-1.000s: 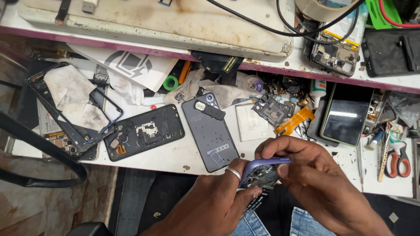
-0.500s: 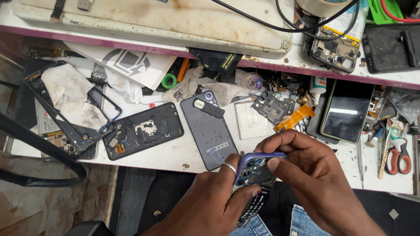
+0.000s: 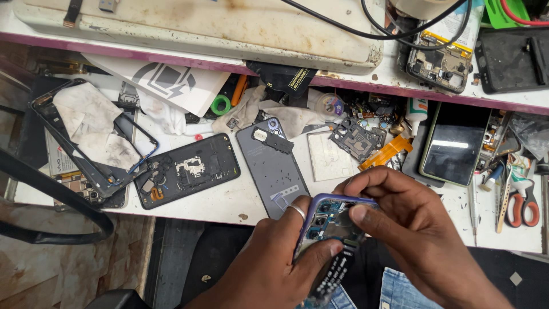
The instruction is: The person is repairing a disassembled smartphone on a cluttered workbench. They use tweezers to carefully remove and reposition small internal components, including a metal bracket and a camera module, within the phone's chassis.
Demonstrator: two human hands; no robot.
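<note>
A stained white workbench [image 3: 229,200] carries the clutter. Just beyond the left hand [image 3: 269,263] lies a grey phone back cover [image 3: 273,166], with a black inner frame [image 3: 186,170] further left; beyond the right hand [image 3: 423,240] rest a dark screen [image 3: 454,151] and red-handled scissors [image 3: 523,203].

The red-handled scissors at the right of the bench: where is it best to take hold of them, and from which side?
Probably take the scissors by the red handle loops, coming from the near bench edge: the loops point toward the person, while the blades point away into clutter.

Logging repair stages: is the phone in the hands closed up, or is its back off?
Back off: the phone shows bare circuit board and camera modules inside its purple frame.
</note>
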